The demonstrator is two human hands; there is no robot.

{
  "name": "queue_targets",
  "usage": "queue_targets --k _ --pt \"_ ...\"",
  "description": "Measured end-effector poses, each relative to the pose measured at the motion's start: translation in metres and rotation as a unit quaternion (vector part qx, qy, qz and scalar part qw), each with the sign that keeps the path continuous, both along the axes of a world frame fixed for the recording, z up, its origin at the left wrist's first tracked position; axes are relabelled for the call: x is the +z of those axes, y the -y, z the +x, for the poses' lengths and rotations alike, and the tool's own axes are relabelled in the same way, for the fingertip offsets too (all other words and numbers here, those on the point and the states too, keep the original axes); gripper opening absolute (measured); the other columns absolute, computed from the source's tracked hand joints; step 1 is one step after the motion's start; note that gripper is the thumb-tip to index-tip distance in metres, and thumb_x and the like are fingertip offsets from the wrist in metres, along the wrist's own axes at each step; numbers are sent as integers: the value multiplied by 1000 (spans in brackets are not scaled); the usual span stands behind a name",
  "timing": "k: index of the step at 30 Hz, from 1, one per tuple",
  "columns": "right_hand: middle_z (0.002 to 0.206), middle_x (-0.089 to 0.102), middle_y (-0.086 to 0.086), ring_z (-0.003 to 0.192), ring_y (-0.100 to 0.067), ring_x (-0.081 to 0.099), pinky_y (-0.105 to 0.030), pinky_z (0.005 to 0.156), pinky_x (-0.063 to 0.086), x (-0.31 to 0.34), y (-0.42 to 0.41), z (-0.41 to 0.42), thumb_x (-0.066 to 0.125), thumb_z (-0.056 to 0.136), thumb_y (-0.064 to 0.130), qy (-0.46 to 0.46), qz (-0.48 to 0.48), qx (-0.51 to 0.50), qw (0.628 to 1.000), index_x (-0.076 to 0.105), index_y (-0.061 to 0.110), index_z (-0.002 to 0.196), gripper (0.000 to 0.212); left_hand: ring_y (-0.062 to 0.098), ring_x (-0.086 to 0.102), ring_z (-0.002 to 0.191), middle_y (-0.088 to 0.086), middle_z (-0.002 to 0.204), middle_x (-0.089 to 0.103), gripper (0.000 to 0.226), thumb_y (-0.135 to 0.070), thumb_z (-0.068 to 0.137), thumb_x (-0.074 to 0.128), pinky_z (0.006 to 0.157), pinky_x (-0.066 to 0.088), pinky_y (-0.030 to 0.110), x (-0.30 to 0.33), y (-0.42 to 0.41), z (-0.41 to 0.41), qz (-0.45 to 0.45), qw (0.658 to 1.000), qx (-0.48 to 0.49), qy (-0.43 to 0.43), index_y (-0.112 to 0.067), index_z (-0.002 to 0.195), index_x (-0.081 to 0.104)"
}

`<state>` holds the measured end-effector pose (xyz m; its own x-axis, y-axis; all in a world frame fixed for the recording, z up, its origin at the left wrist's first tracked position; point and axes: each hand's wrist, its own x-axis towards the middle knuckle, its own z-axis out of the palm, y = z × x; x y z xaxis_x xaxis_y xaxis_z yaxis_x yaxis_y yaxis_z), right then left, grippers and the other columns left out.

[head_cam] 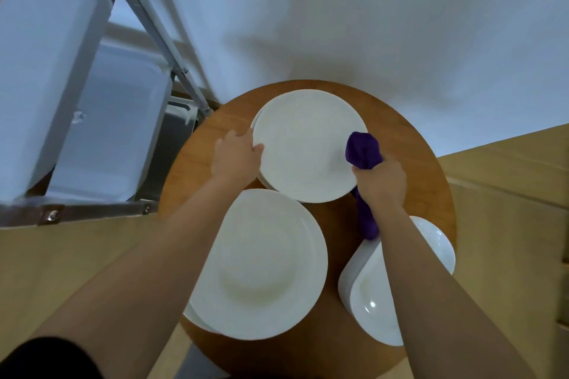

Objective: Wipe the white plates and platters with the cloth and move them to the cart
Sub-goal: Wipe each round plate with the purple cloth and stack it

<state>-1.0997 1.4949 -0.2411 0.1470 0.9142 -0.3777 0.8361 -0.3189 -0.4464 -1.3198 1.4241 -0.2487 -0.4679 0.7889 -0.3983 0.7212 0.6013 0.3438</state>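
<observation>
The left hand is gripping the top plate's left rim, fingers curled over it. The right hand is pressing a fisted purple cloth onto its right edge.

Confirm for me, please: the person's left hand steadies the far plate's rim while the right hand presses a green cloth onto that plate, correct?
Not quite: the cloth is purple, not green, as the head view shows. The rest holds: the left hand steadies the rim of the far plate, and the right hand presses the cloth onto that plate's right side.

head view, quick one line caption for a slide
Left hand steadies round white plate while right hand wipes with purple cloth.
</observation>
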Motion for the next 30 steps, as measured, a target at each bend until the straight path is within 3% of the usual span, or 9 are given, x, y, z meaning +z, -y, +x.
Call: queue_targets --k 3,9,15,19,24,27,30 --pt "75 55 -2 64 -12 51 -19 47 32 -2 1 -3 61 89 27 30 -3 38 999 51 15 90 16 28 52 111 12 122 54 44 -36 100 37 94 48 40 -5 4 2 -27 999 4 -35 -13 138 42" --pt "81 56 -2 73 -14 53 -20 53 36 2 7 -6 60 90 26 9 11 45 999 52 14 95 16 27 61 102 12 113 61 40 -36 100 36 84 54 36 -5 4 -2 -53 998 7 -27 -10 129 48" --pt "72 54 6 62 -7 50 -11 52 34 34 29 6 61 88 23 -97 182 -66 976 52 16 87 12 22 60 87 9 99 64 44 -46 98 33 78 51 37 22 30 -7 -25 998 -39 39 -11 112 55" --pt "65 54 7 58 -5 53 -1 48 37 52 62 13 61 89 16 -180 156 -65 969 54 11 88 9 29 54 111 12 121 60 47 -47 93 47 93 43 43 39 103 -8 -17 1000 7 0 -12 124 56" --pt "68 55 8 64 -6 53 -1 56 40 56 118 7 64 87 16 -240 101 -27 965 53 15 88 11 23 58 95 8 104 61 37 -42 89 58 81 47 36 44 179 3 -30 992 125 13 -11 108 63" --pt "75 60 3 74 -15 58 -21 68 47 53 145 4 65 86 14 -282 59 -22 957 54 18 91 13 16 57 80 1 89 58 21 -34 93 53 68 43 25 42 193 10 -23 994 107 11 -15 92 60" --pt "77 62 3 75 -16 60 -18 64 44 50 157 5 65 85 12 -285 59 11 957 55 20 92 15 13 54 75 -1 87 55 23 -34 96 48 67 45 26 42 189 9 -23 995 97 -15 -16 88 60"
